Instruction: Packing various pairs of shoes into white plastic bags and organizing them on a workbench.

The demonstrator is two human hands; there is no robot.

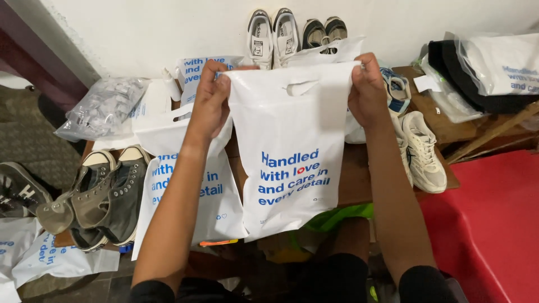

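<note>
Both hands hold a white plastic bag (pixel 289 146) upright above the wooden table (pixel 351 179), the left hand (pixel 210 101) pinching its top left corner, the right hand (pixel 368 92) its top right. Two grey high-top sneakers (pixel 98 196) sit to the left, two cream sneakers (pixel 421 148) to the right, and four shoes (pixel 295 33) line the wall behind.

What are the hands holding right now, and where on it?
Both hands, left hand and right hand, hold one white plastic bag by its top corners.
</note>
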